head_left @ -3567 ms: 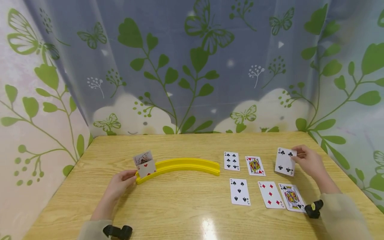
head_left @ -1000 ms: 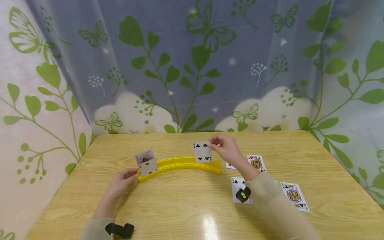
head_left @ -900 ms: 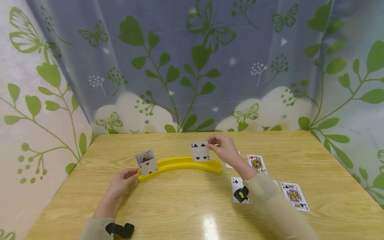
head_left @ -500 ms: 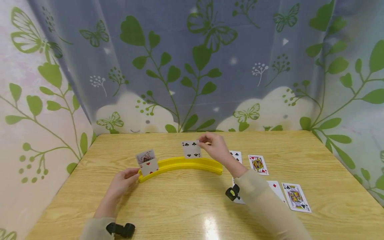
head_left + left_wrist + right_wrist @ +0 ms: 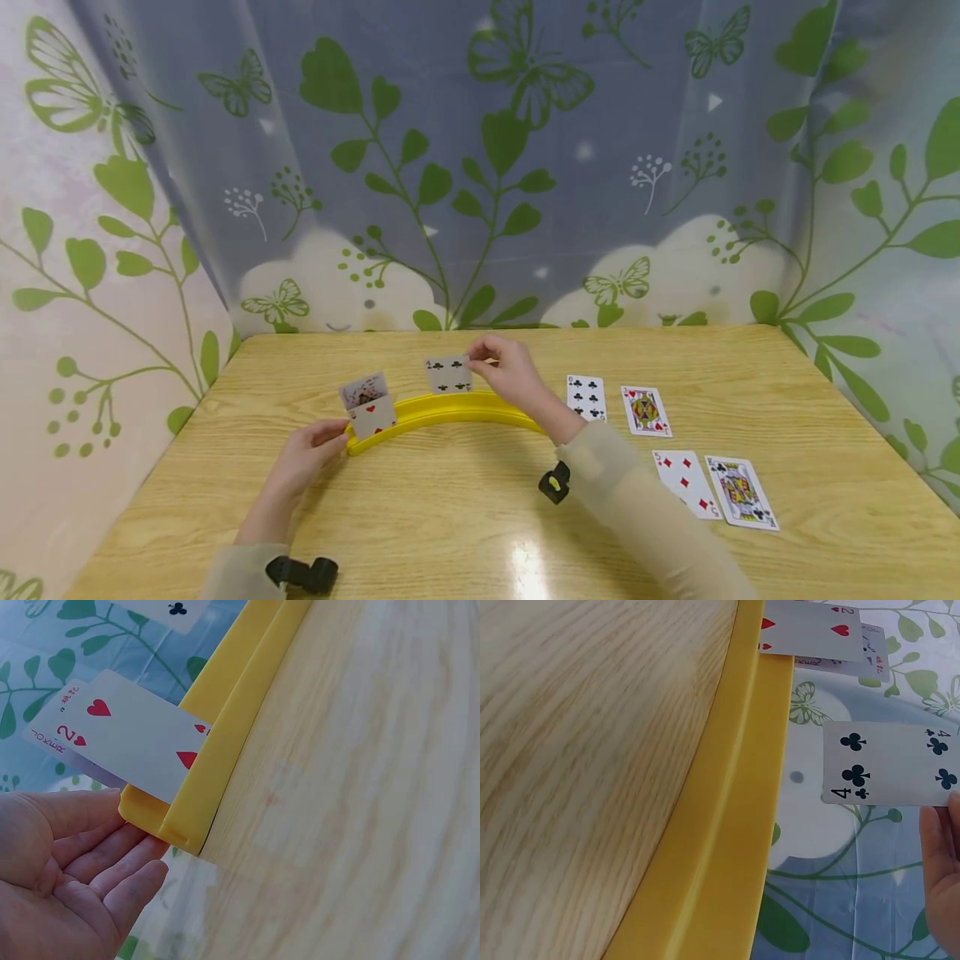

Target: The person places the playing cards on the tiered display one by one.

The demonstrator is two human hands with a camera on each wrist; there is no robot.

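A curved yellow playing-card holder [image 5: 450, 408] lies on the table. My left hand [image 5: 300, 457] holds its left end, fingers and thumb about the tip in the left wrist view. Standing in the slot there is a two of hearts [image 5: 139, 735], with a joker [image 5: 56, 739] partly hidden behind it. My right hand [image 5: 510, 372] pinches the four of clubs [image 5: 450, 375] by its right edge. That card is upright, above and behind the holder's middle; the right wrist view shows it apart from the yellow rail [image 5: 727, 817].
Face up on the right lie a six of clubs [image 5: 585, 397], jack of hearts [image 5: 646, 411], five of diamonds [image 5: 684, 482] and king of clubs [image 5: 742, 493]. My right forearm covers the holder's right end. A patterned curtain [image 5: 450, 208] hangs behind the wooden table [image 5: 420, 525].
My right hand picked the four of clubs up from the right side and has carried it left along the holder. The left hand stays at the holder's end. The forearm now hides the five of spades.
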